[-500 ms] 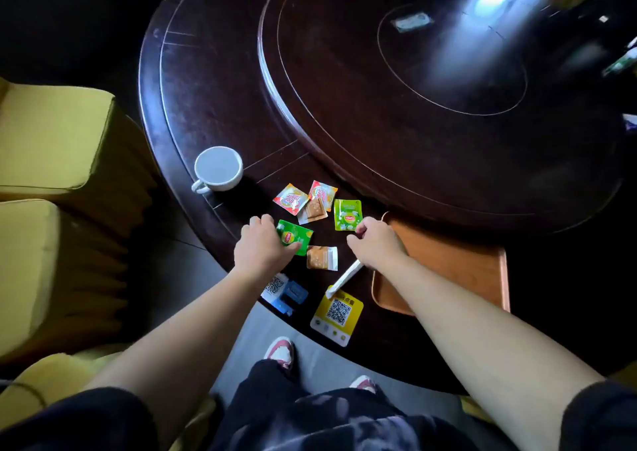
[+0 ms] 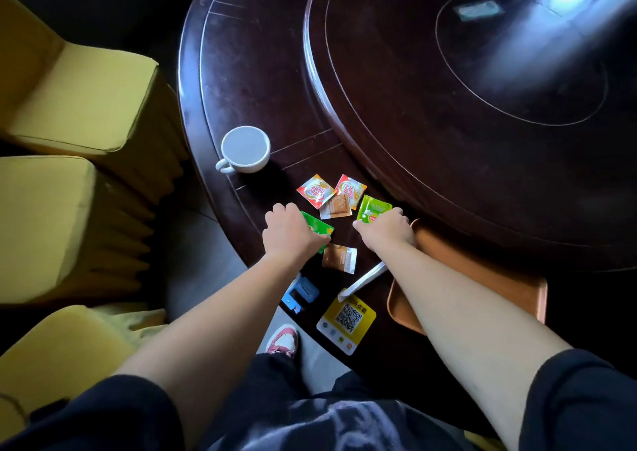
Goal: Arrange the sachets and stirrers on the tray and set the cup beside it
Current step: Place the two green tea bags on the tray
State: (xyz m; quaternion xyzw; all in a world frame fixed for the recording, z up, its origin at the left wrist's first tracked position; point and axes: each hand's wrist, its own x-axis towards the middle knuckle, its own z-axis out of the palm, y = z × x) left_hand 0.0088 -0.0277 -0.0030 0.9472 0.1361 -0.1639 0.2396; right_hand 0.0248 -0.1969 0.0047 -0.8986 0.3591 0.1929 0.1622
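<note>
Several sachets lie on the dark table near its front edge: two red-orange ones (image 2: pixel 315 190) (image 2: pixel 351 188), a brown one (image 2: pixel 336 205) between them and another brown one (image 2: pixel 339 258) nearer me. My left hand (image 2: pixel 291 231) is curled over a dark green sachet (image 2: pixel 320 228). My right hand (image 2: pixel 386 230) has its fingertips closed on the lower edge of a light green sachet (image 2: pixel 373 206). A white stirrer (image 2: pixel 363 281) lies on the table beside my right forearm. The orange tray (image 2: pixel 482 271) sits under that forearm at the right. The white cup (image 2: pixel 245 149) stands to the left.
A raised round turntable (image 2: pixel 465 105) fills the table's middle behind the sachets. A yellow QR-code card (image 2: pixel 346 323) and a blue card (image 2: pixel 300 292) lie at the table's near edge. Yellow chairs (image 2: pixel 69 123) stand to the left.
My right hand has moved forward from the stirrer's upper end onto the light green sachet. The stirrer stays on the table. My left hand remains on the dark green sachet.
</note>
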